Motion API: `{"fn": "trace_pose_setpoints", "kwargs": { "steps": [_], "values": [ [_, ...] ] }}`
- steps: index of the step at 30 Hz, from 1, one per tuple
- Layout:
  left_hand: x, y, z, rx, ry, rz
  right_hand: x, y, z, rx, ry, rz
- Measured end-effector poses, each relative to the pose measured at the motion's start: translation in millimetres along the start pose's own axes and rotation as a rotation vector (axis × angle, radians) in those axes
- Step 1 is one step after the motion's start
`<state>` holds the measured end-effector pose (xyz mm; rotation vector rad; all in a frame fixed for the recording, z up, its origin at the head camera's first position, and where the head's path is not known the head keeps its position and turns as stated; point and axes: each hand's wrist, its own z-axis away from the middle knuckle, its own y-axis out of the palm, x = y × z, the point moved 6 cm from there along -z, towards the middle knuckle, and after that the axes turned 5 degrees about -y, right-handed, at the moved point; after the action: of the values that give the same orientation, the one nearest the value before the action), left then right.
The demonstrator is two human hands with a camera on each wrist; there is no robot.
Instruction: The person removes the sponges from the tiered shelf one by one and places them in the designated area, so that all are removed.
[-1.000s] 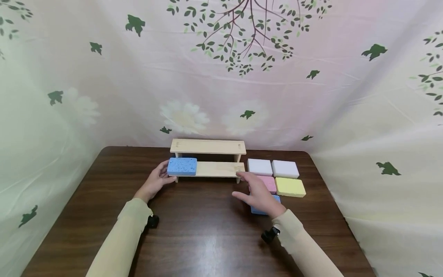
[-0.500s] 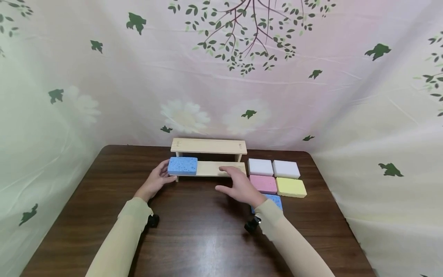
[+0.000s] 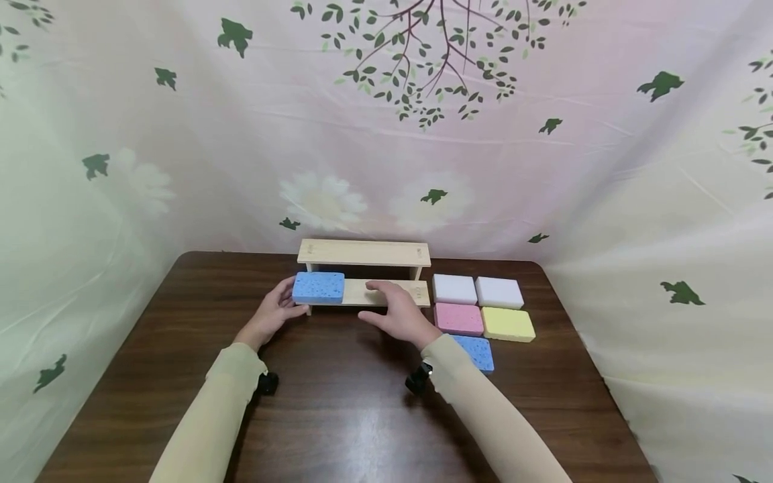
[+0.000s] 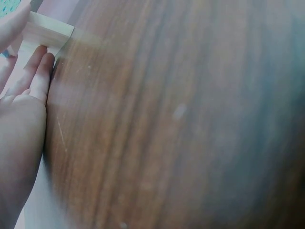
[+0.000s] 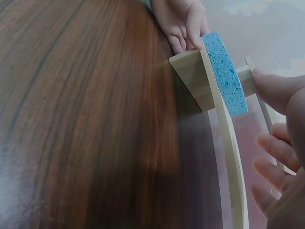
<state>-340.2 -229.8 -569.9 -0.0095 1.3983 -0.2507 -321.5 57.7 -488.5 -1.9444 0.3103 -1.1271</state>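
Note:
A speckled blue sponge lies flat on the left end of the lower step of a two-step wooden shelf. My left hand rests against that left end, its thumb at the front edge. In the left wrist view, fingers of this hand extend straight along the shelf's end board. My right hand hovers over the lower step, right of the sponge and apart from it, thumb and fingers spread with nothing between them. The right wrist view shows the same blue sponge left of the thumb.
Right of the shelf lie two white sponges, a pink sponge, a yellow sponge and a second blue sponge, partly behind the right sleeve. The upper step stands behind. A printed cloth hangs around the brown table.
My right hand has moved left, from beside the pink sponge to above the lower step, uncovering the pink sponge. The left hand and the sponge beside it have stayed in place.

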Motion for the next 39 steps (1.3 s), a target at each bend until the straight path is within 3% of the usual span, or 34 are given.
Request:
{"fn": "trace_pose_setpoints", "kwargs": {
  "steps": [14, 21, 39],
  "values": [
    [-2.6, -1.3, 4.3, 0.002, 0.014, 0.020, 8.3, 17.1, -27.8, 0.035, 0.010, 0.029],
    [2.1, -0.6, -2.3, 0.006, 0.009, 0.032, 9.9, 23.1, -32.4, 0.045, 0.064, 0.005],
    [0.3, 0.4, 2.2, 0.014, 0.000, 0.019, 16.5, 41.4, -47.4, 0.046, 0.129, 0.053]
  ]
}}
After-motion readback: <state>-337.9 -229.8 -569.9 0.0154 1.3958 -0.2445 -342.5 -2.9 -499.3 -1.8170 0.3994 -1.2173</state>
